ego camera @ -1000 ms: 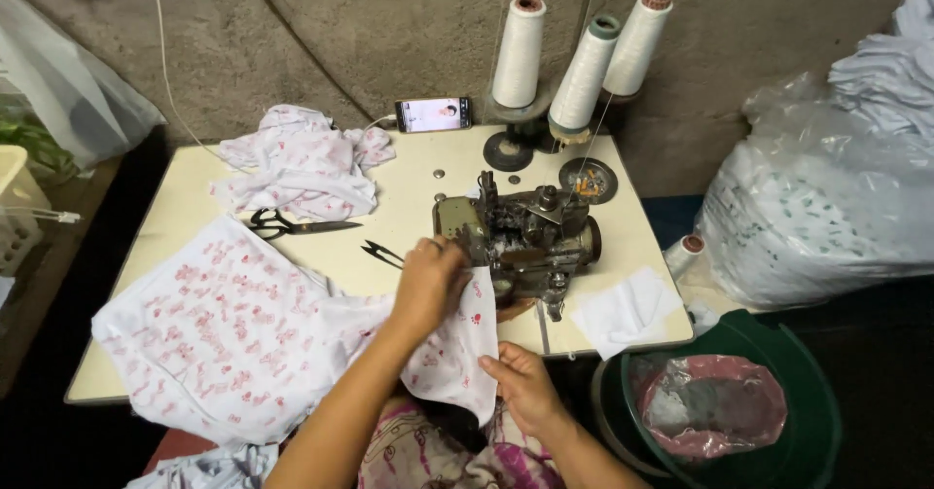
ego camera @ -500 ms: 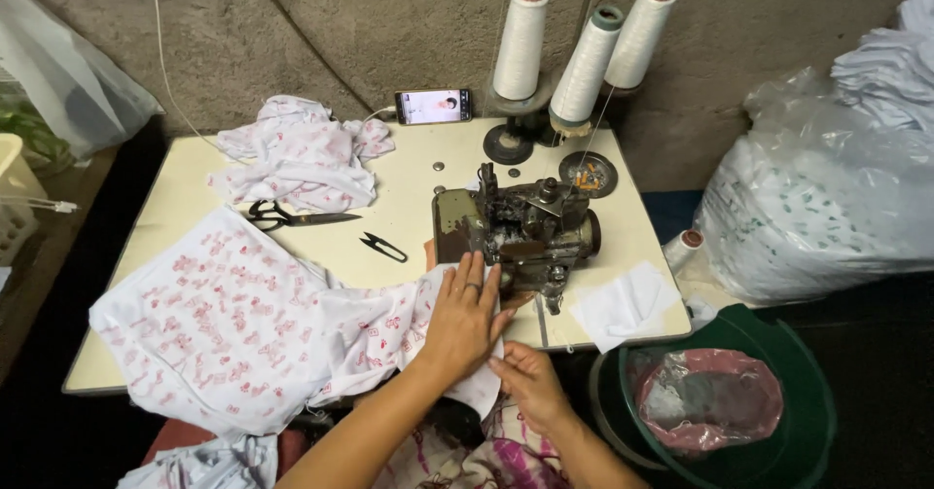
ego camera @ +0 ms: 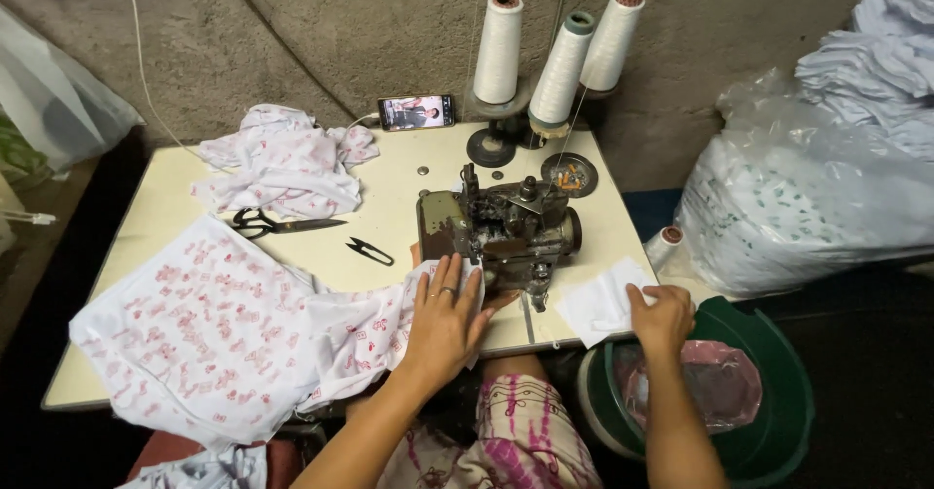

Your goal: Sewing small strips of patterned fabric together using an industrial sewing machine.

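Three thread cones (ego camera: pixel 559 71) stand on the table (ego camera: pixel 389 207), a fourth spool (ego camera: pixel 664 246) beside it. One sewing machine (ego camera: pixel 506 231), one phone (ego camera: pixel 416 112), one scissors (ego camera: pixel 277 223), one snips (ego camera: pixel 370 251), two hands (ego camera: pixel 446 319).

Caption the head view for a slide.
Left hand flat on printed cloth at sewing machine; right hand on white piece.

right hand (ego camera: pixel 664 319): moved from lap to white cloth piece (ego camera: pixel 605 301) | left hand (ego camera: pixel 446 322): slid down fabric (ego camera: pixel 224 328)

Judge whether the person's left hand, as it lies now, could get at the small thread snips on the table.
Probably yes. The left hand lies flat on the printed fabric, and the thread snips lie just up-left on bare table with nothing between.
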